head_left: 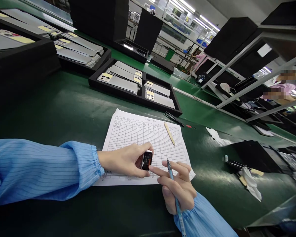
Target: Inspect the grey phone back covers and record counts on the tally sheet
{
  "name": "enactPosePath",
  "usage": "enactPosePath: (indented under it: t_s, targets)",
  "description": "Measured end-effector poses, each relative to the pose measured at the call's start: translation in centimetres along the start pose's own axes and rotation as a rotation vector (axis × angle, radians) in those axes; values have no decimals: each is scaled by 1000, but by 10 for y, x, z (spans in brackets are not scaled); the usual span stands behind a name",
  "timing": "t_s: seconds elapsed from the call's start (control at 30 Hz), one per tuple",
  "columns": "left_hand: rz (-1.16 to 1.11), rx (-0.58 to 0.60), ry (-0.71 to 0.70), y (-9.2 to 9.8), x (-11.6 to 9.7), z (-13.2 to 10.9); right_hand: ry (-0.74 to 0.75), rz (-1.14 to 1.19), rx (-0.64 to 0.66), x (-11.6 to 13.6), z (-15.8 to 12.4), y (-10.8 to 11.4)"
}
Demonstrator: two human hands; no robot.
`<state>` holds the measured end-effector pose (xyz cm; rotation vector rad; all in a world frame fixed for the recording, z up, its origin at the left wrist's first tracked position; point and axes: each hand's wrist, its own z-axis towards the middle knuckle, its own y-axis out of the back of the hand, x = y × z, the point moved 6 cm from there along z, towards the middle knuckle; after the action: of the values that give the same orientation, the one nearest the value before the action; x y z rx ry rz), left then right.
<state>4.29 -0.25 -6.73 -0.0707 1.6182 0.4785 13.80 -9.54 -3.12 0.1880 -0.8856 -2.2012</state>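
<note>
Between the thumb and fingers of my left hand (129,160) is a smartwatch (147,160) without a visible strap, its dark screen lit with small reddish marks. My right hand (179,187) holds a blue pen (171,172) among its fingers, tip pointing away from me. The right index finger reaches to the lower edge of the watch screen. Both hands are over a printed form (135,131) with a ruled table, lying on the green bench. A thin cream-coloured stick (169,134) rests on the form's right side.
Beyond the form stands a black divided tray (135,93) of flat phone-back-shaped panels. More trays of panels (76,46) are at the far left. Black tweezers (174,118) lie by the form's far corner. Crumpled white tissue (250,184) and a black sheet (249,154) are at right. Co-workers are behind the metal frame.
</note>
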Motion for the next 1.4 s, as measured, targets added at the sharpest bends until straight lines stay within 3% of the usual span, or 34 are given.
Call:
enactPosePath:
  t_s: [0.27,1.07,1.17,1.3,1.4]
  targets:
    - [-43,1,-37,-1,-2,1,3,-4,44,2,4,-2]
    - [22,2,-3,1,-2,0,-10,82,3,-2,-2,2]
    - [36,-6,-9,2,-2,0,-107,234,-98,-13,-4,1]
    - [-46,33,16,-1,1,0,-368,401,-300,-35,-9,6]
    - [-58,35,17,-1,1,0,-604,398,-314,-45,-18,11]
